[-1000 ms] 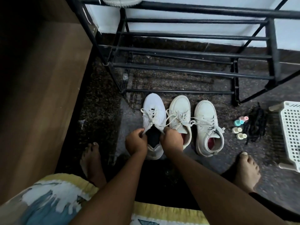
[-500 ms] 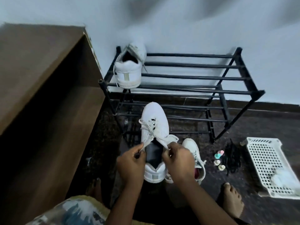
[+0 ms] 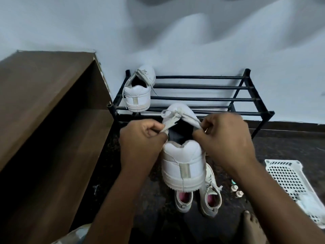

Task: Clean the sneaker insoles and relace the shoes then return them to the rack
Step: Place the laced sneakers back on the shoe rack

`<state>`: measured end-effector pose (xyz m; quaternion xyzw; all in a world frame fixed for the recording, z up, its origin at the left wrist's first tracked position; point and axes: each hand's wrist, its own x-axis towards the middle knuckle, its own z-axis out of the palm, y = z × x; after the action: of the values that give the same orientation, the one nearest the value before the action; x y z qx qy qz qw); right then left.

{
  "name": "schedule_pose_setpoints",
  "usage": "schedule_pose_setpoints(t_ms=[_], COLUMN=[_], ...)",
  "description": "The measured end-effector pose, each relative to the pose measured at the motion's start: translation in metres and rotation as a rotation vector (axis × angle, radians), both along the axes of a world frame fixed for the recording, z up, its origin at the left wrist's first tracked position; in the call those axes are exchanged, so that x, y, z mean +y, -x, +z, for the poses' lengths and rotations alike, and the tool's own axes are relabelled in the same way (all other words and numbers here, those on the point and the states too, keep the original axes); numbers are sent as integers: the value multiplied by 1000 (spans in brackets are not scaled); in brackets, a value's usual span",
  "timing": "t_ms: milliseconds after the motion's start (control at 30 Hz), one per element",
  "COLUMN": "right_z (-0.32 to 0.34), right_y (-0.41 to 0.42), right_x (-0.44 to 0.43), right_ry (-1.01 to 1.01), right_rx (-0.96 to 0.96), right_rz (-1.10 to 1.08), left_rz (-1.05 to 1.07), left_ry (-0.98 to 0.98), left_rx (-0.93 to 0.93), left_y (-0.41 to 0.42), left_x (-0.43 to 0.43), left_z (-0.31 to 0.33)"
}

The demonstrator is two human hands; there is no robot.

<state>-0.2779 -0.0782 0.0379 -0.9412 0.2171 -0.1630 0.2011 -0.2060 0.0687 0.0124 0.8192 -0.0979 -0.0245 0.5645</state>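
Head view: the left hand [image 3: 140,136] and right hand [image 3: 226,138] each pinch one side of the white sneaker [image 3: 182,159] at its collar, fingers curled tight. It hangs heel toward the camera in front of the rack [image 3: 202,98]. The two-sided grip keeps it level, probably for setting beside its mate [image 3: 139,92] on the top tier. Another pair [image 3: 182,199] waits on the floor.

Dim, cool light on my feed. Soft grey shadows smear the wall [image 3: 193,41] above the left hand [image 3: 142,136] and right hand [image 3: 226,138], both slightly blurred. The floor [image 3: 281,143] below is near black. Frame edges bow, and the basket [image 3: 290,176] to their right smears.
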Motion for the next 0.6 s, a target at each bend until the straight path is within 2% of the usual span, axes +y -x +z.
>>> schedule_pose_setpoints(t_ms=[100,233,400,600], right_z=[17,13,-18,-49], right_y=[-17,-68,-139,-187], right_x=[-9,-34,-70,-84], right_ry=[13,28,2,-8], right_rx=[-105,-201,-213,-169], right_rz=[21,17,-12,-47], left_rz=[12,14,11,30], left_ry=[10,-101,-266,-347], left_rx=[-88,-249,-382,-392], left_y=[-20,-68,-129,-176], left_x=[-8,-34,-71,-94], left_z=[23,36,19,-11])
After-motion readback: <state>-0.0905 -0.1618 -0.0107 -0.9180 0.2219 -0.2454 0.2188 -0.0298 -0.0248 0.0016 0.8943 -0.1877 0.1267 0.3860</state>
